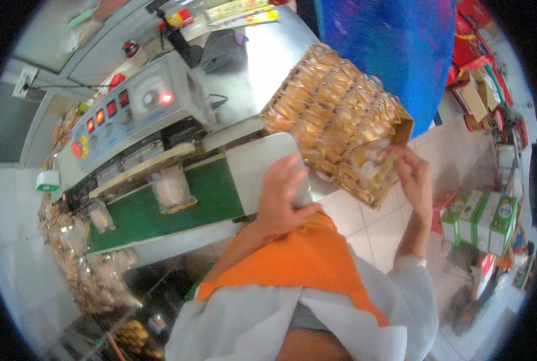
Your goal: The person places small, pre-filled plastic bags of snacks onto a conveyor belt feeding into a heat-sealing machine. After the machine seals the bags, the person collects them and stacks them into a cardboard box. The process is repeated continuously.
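Observation:
A clear plastic bag (368, 161) is pinched in the fingers of my right hand (412, 173), over the near right corner of a shallow cardboard tray (405, 128). Rows of golden-brown wrapped items (327, 108) fill that tray. My left hand (284, 194) is over the near edge of a pale metal plate (246, 167); it is blurred, and nothing shows in its fingers. Left of the plate, a bagged pale item (171, 187) lies on the green conveyor belt (219, 185) of a sealing machine (137, 108). A second, smaller bag (100, 215) lies farther left on the belt.
Many filled bags (74, 239) are heaped beyond the belt's left end. A steel table (268, 49) carries a dark grey item (223, 49) and packaging rolls. A blue cloth (381, 45) hangs behind the tray. Green and white boxes (480, 221) stand on the floor at right.

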Tool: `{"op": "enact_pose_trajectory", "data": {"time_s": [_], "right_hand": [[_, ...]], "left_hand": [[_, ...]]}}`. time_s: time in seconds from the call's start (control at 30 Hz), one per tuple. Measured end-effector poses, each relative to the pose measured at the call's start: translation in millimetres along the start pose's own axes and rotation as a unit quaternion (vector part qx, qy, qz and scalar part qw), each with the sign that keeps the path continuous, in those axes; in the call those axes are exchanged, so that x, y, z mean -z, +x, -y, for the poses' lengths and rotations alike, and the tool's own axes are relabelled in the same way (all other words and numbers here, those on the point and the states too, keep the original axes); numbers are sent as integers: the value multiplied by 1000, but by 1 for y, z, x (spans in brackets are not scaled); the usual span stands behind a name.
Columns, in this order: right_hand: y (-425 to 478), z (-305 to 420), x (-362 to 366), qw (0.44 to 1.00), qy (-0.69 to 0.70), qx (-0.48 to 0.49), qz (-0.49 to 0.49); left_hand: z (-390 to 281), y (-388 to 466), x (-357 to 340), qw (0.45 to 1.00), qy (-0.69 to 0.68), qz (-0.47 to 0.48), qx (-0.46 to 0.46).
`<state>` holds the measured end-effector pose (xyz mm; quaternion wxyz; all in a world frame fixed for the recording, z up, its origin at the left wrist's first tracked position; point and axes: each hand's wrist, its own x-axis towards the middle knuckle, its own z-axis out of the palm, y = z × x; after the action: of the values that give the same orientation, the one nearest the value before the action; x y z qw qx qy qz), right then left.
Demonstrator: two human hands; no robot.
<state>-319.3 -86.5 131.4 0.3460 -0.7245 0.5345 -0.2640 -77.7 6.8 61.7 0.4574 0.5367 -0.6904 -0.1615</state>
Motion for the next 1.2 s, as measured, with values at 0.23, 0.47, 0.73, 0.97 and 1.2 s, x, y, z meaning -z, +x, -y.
{"op": "enact_pose_trajectory", "data": {"time_s": [0.23,0.47,0.73,0.97,1.2], "right_hand": [[15,20,-89,892,415,-130,121],[19,9,-170,859,478,-151,101],[27,27,-207,834,510,-195,84],[41,36,-253,787,557,-226,139],[56,43,-280,752,596,-217,179]], "left_hand": [[11,-10,3,938,-246,57,238],[39,-31,3,848,-400,-125,325],[54,-35,24,793,-294,-288,449],[106,-40,51,722,-341,-363,481],[134,-37,74,710,-350,-370,486]]}}
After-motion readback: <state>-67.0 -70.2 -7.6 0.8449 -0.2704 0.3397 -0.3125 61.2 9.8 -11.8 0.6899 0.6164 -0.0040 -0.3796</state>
